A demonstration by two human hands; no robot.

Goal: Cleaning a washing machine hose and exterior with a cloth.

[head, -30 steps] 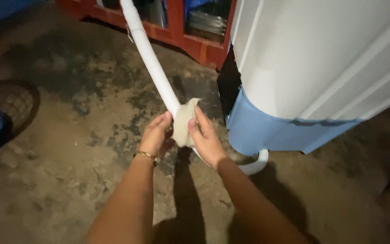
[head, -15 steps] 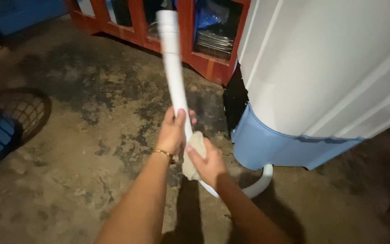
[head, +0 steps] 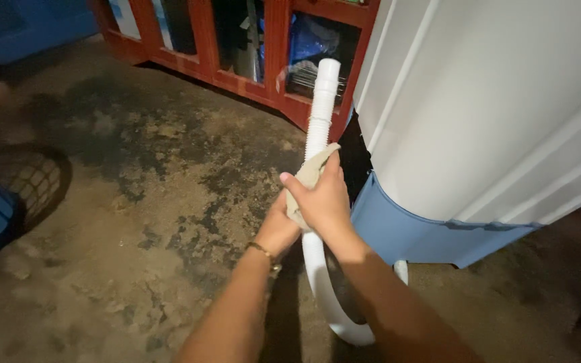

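- Your two forearms are bare, with no sleeves reaching into view.
- Your left hand [head: 278,227] has a thin gold-coloured metal bracelet [head: 263,253] at the wrist.
- Your right hand [head: 323,202] shows no ring, watch or glove.

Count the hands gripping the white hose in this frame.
2. The right hand wraps a beige cloth around the white hose; the left hand grips it just below, partly hidden behind the right.

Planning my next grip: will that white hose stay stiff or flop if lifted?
The white hose probably bends easily: it curves in a loop near the floor. Ribbed sections suggest flexibility. It looks light, since the right hand and left hand hold it upright through a cloth.
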